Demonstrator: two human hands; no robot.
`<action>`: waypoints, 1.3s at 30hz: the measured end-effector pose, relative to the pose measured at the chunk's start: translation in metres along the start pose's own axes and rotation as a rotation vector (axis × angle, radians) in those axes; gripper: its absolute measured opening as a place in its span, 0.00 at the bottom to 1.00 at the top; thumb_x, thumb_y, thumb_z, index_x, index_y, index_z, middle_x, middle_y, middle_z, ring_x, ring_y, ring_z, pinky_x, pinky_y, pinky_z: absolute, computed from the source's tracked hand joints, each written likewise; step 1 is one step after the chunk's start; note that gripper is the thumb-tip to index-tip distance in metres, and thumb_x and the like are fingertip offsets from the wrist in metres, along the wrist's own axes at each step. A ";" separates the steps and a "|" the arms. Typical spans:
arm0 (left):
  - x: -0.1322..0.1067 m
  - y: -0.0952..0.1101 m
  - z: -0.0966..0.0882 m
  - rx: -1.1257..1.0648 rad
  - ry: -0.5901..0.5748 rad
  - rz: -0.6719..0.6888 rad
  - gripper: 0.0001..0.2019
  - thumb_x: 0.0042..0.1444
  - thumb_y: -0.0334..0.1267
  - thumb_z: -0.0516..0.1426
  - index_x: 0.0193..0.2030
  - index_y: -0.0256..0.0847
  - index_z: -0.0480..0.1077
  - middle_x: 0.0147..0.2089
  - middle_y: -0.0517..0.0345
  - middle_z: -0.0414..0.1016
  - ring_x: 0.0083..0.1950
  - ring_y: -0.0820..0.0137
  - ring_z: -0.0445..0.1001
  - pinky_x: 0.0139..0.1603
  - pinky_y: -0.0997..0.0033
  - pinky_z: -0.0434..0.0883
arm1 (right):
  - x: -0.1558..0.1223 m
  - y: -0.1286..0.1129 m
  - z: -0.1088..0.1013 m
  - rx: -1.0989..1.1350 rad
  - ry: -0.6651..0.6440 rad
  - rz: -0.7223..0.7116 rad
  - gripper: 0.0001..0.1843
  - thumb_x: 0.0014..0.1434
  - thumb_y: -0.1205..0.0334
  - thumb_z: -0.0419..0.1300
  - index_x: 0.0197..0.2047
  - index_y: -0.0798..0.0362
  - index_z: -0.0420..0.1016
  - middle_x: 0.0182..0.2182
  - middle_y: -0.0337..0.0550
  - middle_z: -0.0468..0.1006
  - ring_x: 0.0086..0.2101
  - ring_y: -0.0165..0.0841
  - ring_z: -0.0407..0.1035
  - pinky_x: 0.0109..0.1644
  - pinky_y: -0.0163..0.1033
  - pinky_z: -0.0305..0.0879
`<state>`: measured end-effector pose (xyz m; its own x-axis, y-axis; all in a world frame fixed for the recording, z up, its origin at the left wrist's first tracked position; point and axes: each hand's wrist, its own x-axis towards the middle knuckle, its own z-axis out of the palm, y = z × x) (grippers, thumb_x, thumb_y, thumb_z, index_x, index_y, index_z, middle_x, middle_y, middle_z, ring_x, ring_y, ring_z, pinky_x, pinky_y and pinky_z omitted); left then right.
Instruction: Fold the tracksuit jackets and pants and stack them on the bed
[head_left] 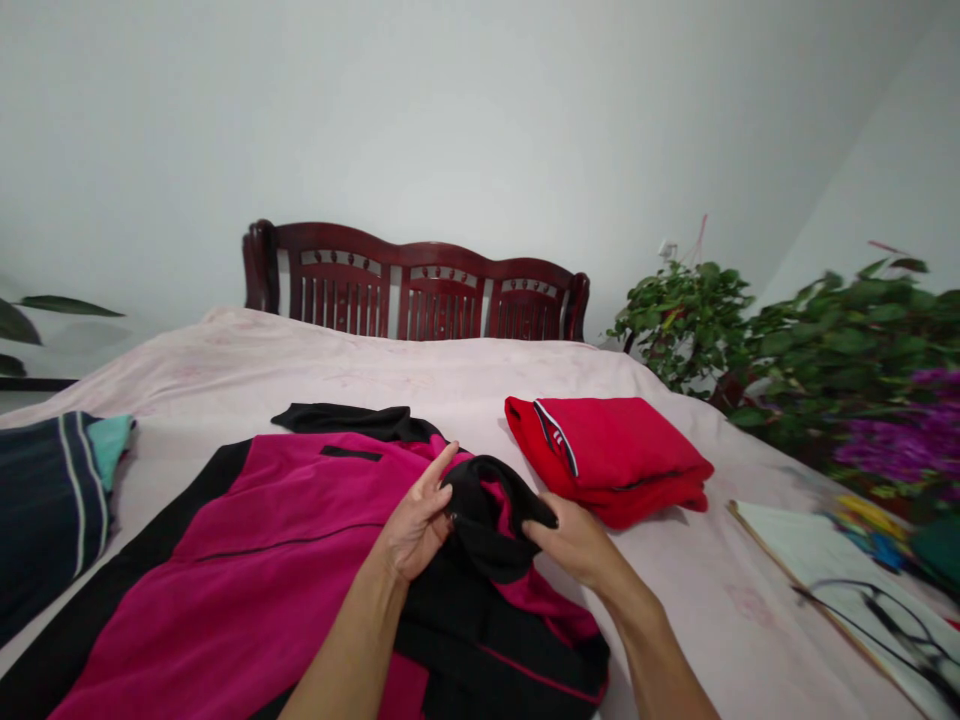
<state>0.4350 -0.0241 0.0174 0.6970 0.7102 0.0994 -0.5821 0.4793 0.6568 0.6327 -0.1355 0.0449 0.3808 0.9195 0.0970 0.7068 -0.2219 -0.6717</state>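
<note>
Left hand (416, 525): your thumb and forefinger spread apart, against bunched black fabric; you cannot tell its grip.
Right hand (574, 537): your fingers pinch that fabric's edge.
Jacket (300, 500): soft magenta-and-black cloth, below your hands on the pale bed (720, 585).
Red garment (611, 445): thick, folded rectangle.
Headboard (442, 290): glossy dark wood, slatted.

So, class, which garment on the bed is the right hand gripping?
The magenta and black garment: the right hand pinches its black fabric. The folded red garment and navy garment lie outside its grip.
</note>
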 end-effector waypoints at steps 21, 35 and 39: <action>0.007 -0.021 -0.001 0.223 -0.086 0.098 0.32 0.49 0.31 0.63 0.63 0.46 0.69 0.68 0.50 0.66 0.67 0.57 0.66 0.69 0.54 0.59 | 0.014 0.033 -0.019 1.306 0.541 0.306 0.19 0.44 0.71 0.61 0.42 0.47 0.74 0.31 0.36 0.80 0.32 0.29 0.75 0.40 0.37 0.75; 0.004 -0.067 -0.008 1.874 -0.165 0.197 0.23 0.56 0.32 0.54 0.58 0.45 0.73 0.68 0.49 0.66 0.71 0.53 0.58 0.72 0.47 0.48 | 0.019 0.056 0.033 -0.309 0.187 -0.252 0.27 0.62 0.60 0.52 0.63 0.52 0.68 0.64 0.48 0.67 0.65 0.41 0.56 0.70 0.52 0.45; 0.005 -0.064 -0.011 1.833 -0.108 0.256 0.21 0.60 0.35 0.53 0.60 0.46 0.72 0.65 0.50 0.70 0.69 0.56 0.62 0.72 0.47 0.49 | 0.017 0.072 0.051 -0.526 0.187 -0.199 0.29 0.64 0.60 0.51 0.67 0.56 0.61 0.66 0.52 0.64 0.66 0.41 0.53 0.70 0.51 0.42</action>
<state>0.4711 -0.0462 -0.0323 0.7392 0.5990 0.3079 0.4097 -0.7628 0.5003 0.6594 -0.1191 -0.0394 0.2758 0.8978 0.3433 0.9577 -0.2264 -0.1774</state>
